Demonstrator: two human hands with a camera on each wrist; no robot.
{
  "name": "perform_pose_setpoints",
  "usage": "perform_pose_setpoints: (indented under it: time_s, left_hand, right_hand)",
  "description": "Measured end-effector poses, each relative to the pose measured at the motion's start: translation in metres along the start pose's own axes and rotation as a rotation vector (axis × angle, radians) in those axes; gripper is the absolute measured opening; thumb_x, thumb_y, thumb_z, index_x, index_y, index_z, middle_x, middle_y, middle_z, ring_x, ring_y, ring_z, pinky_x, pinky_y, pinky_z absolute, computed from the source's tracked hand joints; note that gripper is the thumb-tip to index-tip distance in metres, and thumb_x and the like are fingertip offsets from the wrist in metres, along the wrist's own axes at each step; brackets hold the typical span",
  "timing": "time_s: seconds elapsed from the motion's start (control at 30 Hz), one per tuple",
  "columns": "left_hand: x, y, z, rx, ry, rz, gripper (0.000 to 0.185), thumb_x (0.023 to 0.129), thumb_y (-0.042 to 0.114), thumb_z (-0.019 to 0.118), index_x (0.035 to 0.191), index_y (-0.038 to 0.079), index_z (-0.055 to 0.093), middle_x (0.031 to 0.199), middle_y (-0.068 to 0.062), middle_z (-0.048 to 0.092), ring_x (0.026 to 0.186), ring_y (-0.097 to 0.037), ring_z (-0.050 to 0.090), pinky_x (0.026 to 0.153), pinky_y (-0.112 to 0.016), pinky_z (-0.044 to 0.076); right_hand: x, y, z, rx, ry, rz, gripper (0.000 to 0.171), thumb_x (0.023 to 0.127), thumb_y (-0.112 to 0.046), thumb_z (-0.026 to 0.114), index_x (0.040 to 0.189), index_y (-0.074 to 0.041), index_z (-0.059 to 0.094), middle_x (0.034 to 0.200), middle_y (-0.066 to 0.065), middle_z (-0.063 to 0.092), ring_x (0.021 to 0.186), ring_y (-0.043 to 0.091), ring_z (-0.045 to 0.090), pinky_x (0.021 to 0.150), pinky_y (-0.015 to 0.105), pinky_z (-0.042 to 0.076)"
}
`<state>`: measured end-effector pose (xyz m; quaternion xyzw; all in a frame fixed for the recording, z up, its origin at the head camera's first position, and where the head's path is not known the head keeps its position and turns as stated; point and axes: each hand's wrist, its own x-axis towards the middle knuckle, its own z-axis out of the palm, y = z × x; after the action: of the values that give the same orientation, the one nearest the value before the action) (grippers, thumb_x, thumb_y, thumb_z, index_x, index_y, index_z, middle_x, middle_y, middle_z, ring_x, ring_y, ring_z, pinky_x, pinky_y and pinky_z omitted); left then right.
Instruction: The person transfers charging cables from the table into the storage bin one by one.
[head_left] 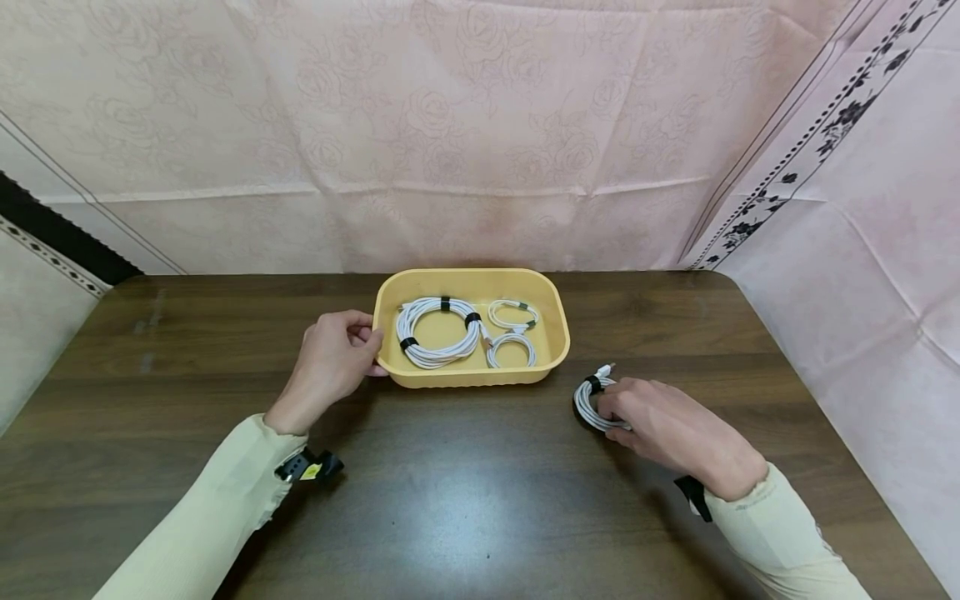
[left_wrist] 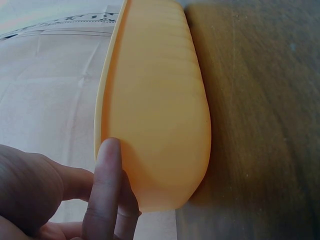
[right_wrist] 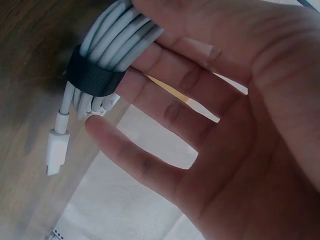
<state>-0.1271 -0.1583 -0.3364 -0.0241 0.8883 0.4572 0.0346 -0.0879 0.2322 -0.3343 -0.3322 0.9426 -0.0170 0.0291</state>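
Observation:
A yellow plastic tray (head_left: 480, 379) stands at the back of the table. My left hand (head_left: 333, 358) grips the tray's left end, with one finger (left_wrist: 106, 165) lying along its outer wall in the left wrist view. To the tray's right, my right hand (head_left: 663, 421) pinches a coiled white cable (head_left: 588, 408) between thumb and fingers, low over the table. A black strap (right_wrist: 95, 75) binds this coil, and a white plug (right_wrist: 57, 150) hangs from it in the right wrist view.
Inside the tray lie a large white cable coil (head_left: 411, 321) with black straps and two small white coils (head_left: 495, 312) on its right side. The brown wooden table (head_left: 450, 500) meets a pale patterned cloth (head_left: 450, 125) at its back edge. Another cloth (head_left: 885, 275) hangs at right.

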Motion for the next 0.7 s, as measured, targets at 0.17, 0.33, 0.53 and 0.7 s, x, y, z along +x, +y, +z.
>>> perform_pose_setpoints:
  time_s: [0.17,0.33,0.53,0.7]
  left_hand:
    - [0.0003,0.0000,0.0000,0.009,-0.004,-0.007,0.035,0.103,0.014,0.056,0.129,-0.008,0.061,0.101,-0.018,0.065,0.065,-0.009,0.071,0.058,-0.023,0.062]
    - [0.0004,0.0005,-0.0001,0.008,-0.007,-0.008,0.035,0.103,0.014,0.056,0.130,-0.008,0.061,0.101,-0.018,0.065,0.065,-0.009,0.071,0.058,-0.022,0.061]
    - [0.0001,0.0003,-0.0003,0.015,-0.005,-0.016,0.035,0.103,0.014,0.056,0.130,-0.007,0.061,0.101,-0.019,0.065,0.065,-0.009,0.071,0.058,-0.022,0.061]
    - [0.0001,0.0001,-0.0001,0.013,-0.005,-0.010,0.035,0.103,0.014,0.056,0.130,-0.007,0.061,0.102,-0.019,0.066,0.066,-0.010,0.071,0.058,-0.023,0.062]
  right_hand:
    - [-0.0003,0.0008,-0.0014,-0.008,0.010,-0.009,0.037,0.077,-0.012,0.086,0.068,-0.027,0.054,0.074,-0.012,0.053,0.065,0.003,0.044,0.054,0.021,0.038]
    - [0.0001,-0.0006,-0.0019,-0.019,0.019,-0.011,0.036,0.076,-0.013,0.087,0.069,-0.027,0.055,0.075,-0.012,0.054,0.067,0.003,0.046,0.055,0.021,0.041]
    - [0.0009,-0.0015,-0.0029,-0.021,0.017,-0.019,0.036,0.076,-0.013,0.087,0.069,-0.027,0.055,0.075,-0.013,0.053,0.067,0.003,0.045,0.055,0.021,0.040]
    - [0.0003,-0.0013,-0.0035,-0.024,0.027,-0.023,0.036,0.076,-0.011,0.087,0.069,-0.027,0.055,0.075,-0.012,0.053,0.067,0.003,0.046,0.055,0.021,0.040]
